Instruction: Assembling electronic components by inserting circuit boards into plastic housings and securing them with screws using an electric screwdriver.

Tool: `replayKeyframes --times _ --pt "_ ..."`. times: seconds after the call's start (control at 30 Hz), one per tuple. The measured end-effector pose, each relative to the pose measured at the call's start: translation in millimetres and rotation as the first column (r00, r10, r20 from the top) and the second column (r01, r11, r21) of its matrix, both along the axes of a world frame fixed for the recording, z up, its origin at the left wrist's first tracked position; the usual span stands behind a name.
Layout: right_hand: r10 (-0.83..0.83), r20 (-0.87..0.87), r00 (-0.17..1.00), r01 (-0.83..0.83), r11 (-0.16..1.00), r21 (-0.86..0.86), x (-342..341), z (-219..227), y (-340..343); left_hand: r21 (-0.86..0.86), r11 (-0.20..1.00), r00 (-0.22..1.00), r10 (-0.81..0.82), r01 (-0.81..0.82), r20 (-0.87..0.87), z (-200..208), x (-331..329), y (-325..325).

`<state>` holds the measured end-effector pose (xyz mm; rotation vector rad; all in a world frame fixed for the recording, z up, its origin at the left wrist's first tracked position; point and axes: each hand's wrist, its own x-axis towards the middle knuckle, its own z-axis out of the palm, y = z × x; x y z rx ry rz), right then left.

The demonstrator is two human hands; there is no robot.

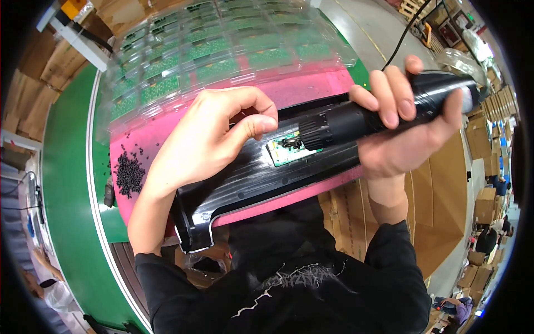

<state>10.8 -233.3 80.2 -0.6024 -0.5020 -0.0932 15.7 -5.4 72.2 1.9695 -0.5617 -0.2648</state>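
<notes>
grey lettering [306, 276] marks the shirt [272, 314], hands [203, 136] [403, 150] over the black casing [250, 186].

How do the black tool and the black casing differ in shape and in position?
The tool is round and thick; the casing is long, like an open trough. The tool is gripped in the right hand; the casing lies on the pink mat. Both are black, with shiny reflections.

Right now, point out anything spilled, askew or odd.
Small black pieces, apparently screws, lie heaped loose on the pink mat, left of the left hand, with strays scattered around. No tray holds them, so they look spilled, though that may be deliberate.
</notes>
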Motion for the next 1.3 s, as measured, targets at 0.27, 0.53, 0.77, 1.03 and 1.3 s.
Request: replayKeyframes --times 0.27,0.53,0.77,1.03,1.3 --pt "0.05 0.223 0.974 -0.025 0.993 -0.115 -5.6 4.9 -8.2 0.043 0.984 0.926 -0.177 0.172 0.335 -18.8 2.4 -5.8" --pt "0.27 0.402 0.875 -0.078 0.898 -0.434 7.7 2.5 -11.0 0.117 0.985 0.881 -0.167 0.128 0.443 -30.1 -3.7 -8.9" --pt "0.19 0.376 0.907 -0.014 0.905 -0.425 -2.0 -3.7 -5.8 0.197 0.978 0.859 -0.157 0.067 0.487 -35.7 -4.1 -15.4" --pt "0.061 0.331 0.942 0.116 0.864 -0.489 24.4 -23.7 -23.1 0.324 0.946 0.875 -0.147 -0.011 0.46 -49.9 -0.2 -10.8" --pt "-0.142 0.151 0.978 0.204 0.789 -0.58 40.3 -49.9 -28.5 0.382 0.905 0.964 -0.245 0.187 0.107 -48.2 3.1 -8.8"
